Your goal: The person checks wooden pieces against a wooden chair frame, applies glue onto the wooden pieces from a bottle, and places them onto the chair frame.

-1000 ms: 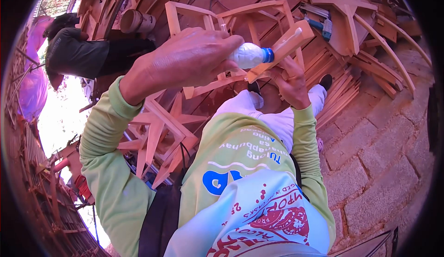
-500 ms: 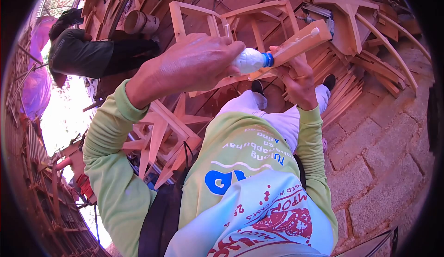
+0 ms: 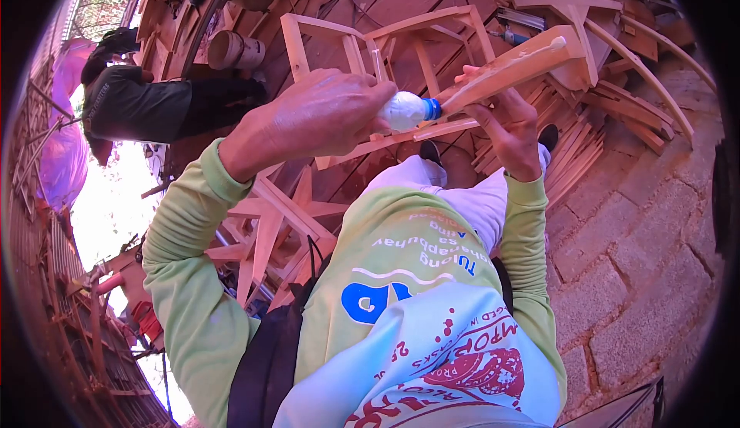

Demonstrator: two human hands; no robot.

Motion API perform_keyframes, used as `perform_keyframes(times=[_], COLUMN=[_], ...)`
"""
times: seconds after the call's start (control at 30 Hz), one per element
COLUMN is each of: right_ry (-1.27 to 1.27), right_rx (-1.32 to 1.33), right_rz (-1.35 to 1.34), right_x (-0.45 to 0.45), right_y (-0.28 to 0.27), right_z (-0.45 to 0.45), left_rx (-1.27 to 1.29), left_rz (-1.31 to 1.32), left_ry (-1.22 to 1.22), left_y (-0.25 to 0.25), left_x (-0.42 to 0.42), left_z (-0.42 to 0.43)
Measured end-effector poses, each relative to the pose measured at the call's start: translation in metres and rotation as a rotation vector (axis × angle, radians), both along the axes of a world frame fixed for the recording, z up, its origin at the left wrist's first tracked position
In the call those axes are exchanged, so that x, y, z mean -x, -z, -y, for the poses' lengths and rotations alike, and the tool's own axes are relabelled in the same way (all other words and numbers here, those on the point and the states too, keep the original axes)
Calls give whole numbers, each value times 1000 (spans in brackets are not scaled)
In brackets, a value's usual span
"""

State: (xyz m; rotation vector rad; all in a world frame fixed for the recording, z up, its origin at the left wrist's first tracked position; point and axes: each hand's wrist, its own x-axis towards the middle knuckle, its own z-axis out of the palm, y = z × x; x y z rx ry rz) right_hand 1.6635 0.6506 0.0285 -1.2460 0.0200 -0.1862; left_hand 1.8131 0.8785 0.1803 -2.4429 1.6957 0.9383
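My left hand (image 3: pixel 327 108) is closed around a small bottle (image 3: pixel 402 110) of white contents with a blue cap (image 3: pixel 432 109). The bottle lies nearly sideways, its cap end at the near end of a wooden piece (image 3: pixel 532 64). My right hand (image 3: pixel 509 124) grips that piece from below, with fingertips showing on its far side. The piece slants up to the right, and a line of white glue (image 3: pixel 556 43) shows toward its far end. Below and beyond my hands stands a light wooden frame (image 3: pixel 424 66).
A bent-over person (image 3: pixel 139 104) in dark clothes is at the left, near a bucket (image 3: pixel 235 50). Star-shaped wooden parts (image 3: pixel 266 231) lie at lower left. Several thin strips (image 3: pixel 574 147) and a star-shaped wooden base (image 3: pixel 570 0) are at right, beside concrete blocks (image 3: pixel 601 297).
The wooden piece has shifted to the right in my right hand. The bottle has moved slightly left and down, and its cap now sits nearer the piece's near end.
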Motion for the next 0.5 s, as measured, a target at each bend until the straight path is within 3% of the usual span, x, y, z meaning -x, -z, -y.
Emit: perform_keyframes(times=[0.2, 0.5], right_ry=[54, 88], right_rx=[4, -43], right_rz=[43, 34], right_x=[1, -1], right_y=[-2, -3], right_z=[10, 19], left_rx=[-84, 9], left_rz=[7, -56], left_ry=[-3, -30], left_y=[7, 13], left_x=[-5, -16], left_z=[-1, -11])
